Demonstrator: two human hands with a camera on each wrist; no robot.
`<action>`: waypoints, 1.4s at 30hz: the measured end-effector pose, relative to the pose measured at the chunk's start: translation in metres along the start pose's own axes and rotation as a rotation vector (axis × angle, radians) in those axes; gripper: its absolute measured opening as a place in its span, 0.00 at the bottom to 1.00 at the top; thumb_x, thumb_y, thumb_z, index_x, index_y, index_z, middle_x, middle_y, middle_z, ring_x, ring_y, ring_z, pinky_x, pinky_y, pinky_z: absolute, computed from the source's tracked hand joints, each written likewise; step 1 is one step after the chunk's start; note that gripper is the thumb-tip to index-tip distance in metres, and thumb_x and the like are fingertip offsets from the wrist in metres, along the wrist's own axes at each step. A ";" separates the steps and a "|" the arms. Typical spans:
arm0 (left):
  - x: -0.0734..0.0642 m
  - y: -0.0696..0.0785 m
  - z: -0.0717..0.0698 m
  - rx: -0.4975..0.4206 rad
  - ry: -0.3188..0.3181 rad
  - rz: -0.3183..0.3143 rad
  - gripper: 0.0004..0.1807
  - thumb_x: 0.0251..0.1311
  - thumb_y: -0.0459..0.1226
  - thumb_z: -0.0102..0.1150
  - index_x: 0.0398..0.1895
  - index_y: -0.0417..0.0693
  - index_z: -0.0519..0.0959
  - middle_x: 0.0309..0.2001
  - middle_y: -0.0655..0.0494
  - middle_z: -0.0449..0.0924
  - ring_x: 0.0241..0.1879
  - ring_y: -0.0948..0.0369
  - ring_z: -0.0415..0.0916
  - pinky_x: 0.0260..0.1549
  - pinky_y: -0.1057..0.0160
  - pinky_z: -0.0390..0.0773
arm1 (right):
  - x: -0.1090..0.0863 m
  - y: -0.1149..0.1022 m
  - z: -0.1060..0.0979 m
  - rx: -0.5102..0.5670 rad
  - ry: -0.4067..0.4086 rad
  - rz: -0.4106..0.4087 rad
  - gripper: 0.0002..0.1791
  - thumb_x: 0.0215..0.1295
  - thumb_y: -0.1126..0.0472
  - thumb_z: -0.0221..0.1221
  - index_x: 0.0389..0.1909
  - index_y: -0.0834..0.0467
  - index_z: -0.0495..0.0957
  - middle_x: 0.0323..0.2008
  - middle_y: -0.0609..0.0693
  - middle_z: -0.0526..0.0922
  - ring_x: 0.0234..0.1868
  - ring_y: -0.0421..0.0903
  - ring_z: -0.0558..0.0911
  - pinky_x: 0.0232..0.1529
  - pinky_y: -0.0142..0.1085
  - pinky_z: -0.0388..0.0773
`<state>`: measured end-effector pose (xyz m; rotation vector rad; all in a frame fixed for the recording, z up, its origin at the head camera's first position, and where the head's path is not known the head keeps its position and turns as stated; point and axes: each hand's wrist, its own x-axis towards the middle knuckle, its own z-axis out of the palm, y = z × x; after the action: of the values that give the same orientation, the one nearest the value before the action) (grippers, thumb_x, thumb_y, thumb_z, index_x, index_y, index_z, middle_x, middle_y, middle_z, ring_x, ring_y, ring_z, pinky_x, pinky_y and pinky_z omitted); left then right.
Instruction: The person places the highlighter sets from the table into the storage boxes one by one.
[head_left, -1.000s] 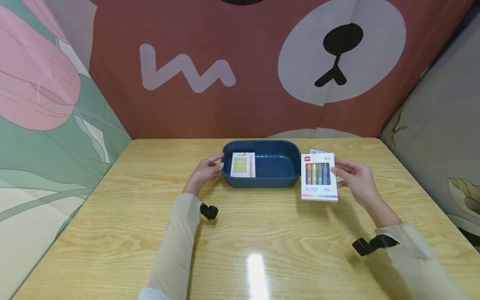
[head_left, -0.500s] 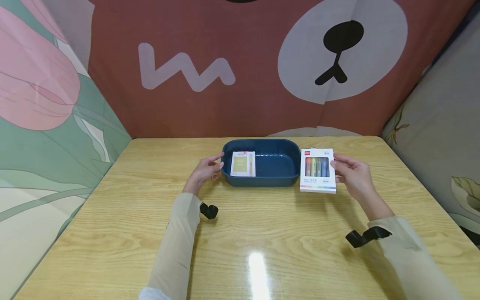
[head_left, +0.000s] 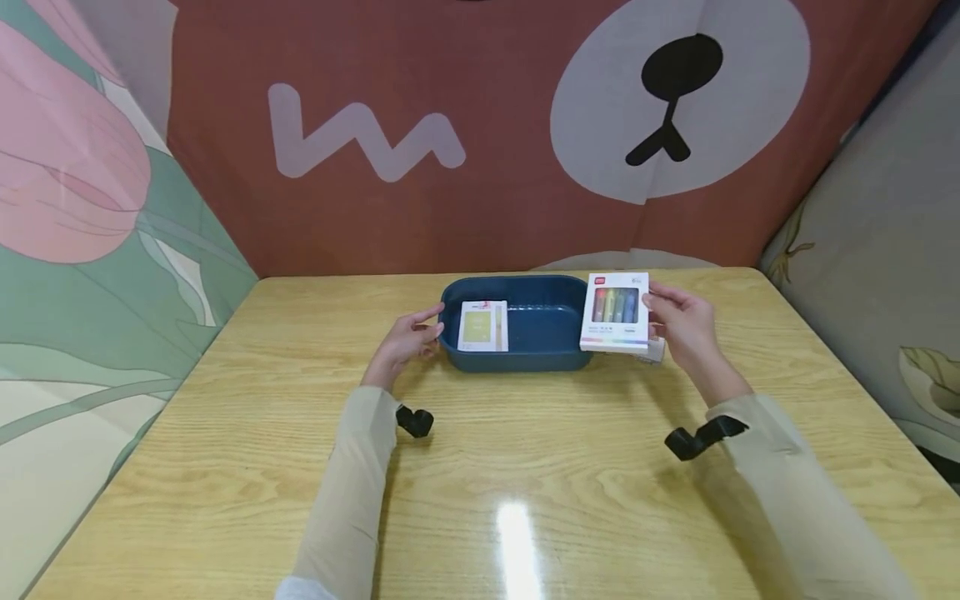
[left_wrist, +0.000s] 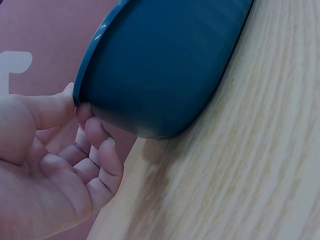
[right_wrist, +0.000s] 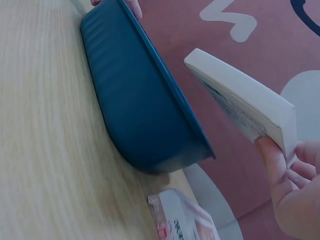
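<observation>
In the head view my left hand [head_left: 407, 343] is at the left end of a dark blue plastic basin [head_left: 517, 362]. The left wrist view shows its thumb and index finger pinching the basin's rim [left_wrist: 90, 60], the other fingers curled below. My right hand [head_left: 684, 327] grips the right edge of a white box of colored markers [head_left: 614, 333], whose front window shows several colors. This box is raised and overlaps the basin's right end in the head view. In the right wrist view the box [right_wrist: 245, 90] is tilted, apart from the basin's rim.
A white and yellow-green box [head_left: 482, 327] leans inside the basin's left part. On the table right of the basin lies another small white pack [right_wrist: 182, 217], mostly hidden behind the marker box in the head view [head_left: 654, 350]. A printed cloth [head_left: 375, 225] hangs behind the table.
My right hand has carried the marker box up and left, from beside the basin to over its right end, uncovering part of the pack behind. My left hand has kept its place at the rim.
</observation>
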<state>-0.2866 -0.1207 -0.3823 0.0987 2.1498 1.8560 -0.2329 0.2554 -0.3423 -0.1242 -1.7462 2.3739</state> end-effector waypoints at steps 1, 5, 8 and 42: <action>0.000 0.000 0.000 0.002 0.001 0.004 0.24 0.63 0.34 0.48 0.64 0.51 0.63 0.26 0.51 0.67 0.25 0.58 0.66 0.28 0.60 0.69 | 0.003 0.000 0.003 -0.007 0.007 -0.009 0.11 0.57 0.73 0.56 0.40 0.60 0.79 0.23 0.47 0.81 0.19 0.40 0.78 0.17 0.26 0.72; -0.001 0.001 0.001 0.004 -0.001 0.003 0.24 0.63 0.34 0.48 0.64 0.50 0.63 0.27 0.49 0.67 0.25 0.58 0.66 0.28 0.60 0.69 | 0.020 0.010 0.005 -0.032 0.029 -0.025 0.17 0.56 0.71 0.58 0.48 0.67 0.75 0.24 0.48 0.81 0.18 0.40 0.78 0.16 0.26 0.72; -0.001 0.001 0.001 0.005 0.003 -0.004 0.24 0.63 0.34 0.48 0.64 0.51 0.63 0.28 0.48 0.67 0.26 0.57 0.66 0.28 0.60 0.69 | 0.029 0.016 0.007 -0.050 0.044 -0.016 0.19 0.55 0.71 0.58 0.50 0.69 0.73 0.24 0.49 0.81 0.19 0.41 0.78 0.15 0.27 0.72; -0.001 -0.001 -0.001 -0.013 0.002 0.009 0.24 0.63 0.34 0.48 0.64 0.50 0.63 0.26 0.50 0.66 0.25 0.58 0.65 0.28 0.61 0.68 | 0.042 0.035 0.065 -0.705 -0.027 -0.061 0.14 0.58 0.68 0.56 0.43 0.73 0.76 0.37 0.66 0.78 0.14 0.33 0.74 0.17 0.30 0.75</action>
<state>-0.2860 -0.1219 -0.3827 0.1043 2.1413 1.8760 -0.2891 0.1929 -0.3543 -0.1319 -2.4705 1.6214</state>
